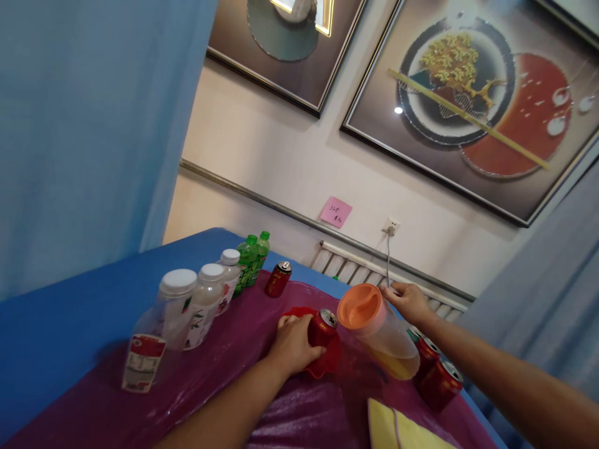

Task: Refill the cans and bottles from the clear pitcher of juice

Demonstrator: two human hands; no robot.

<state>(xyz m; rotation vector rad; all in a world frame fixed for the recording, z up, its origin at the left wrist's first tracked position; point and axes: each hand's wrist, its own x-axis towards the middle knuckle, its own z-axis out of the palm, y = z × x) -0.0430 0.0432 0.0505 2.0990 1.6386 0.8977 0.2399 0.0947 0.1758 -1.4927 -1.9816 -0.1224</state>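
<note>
My left hand (294, 342) is wrapped around a red drink can (324, 325), its top facing up. Under and around that can lies a red wavy-edged dish or mat (322, 366). My right hand (408, 302) is closed at the upper side of a clear plastic pitcher (390, 349), by its handle, which is mostly hidden. The pitcher has an orange lid (360, 307) and leans left towards the can. Some yellowish liquid sits low inside it. I cannot tell whether anything flows from it.
Left stand white-capped clear bottles (178, 312), green bottles (248, 265) and another red can (279, 279). More red cans (440, 383) stand right of the pitcher. A folded yellow cloth (402, 429) lies in front on the purple sheet (299, 415). A radiator (346, 264) is behind.
</note>
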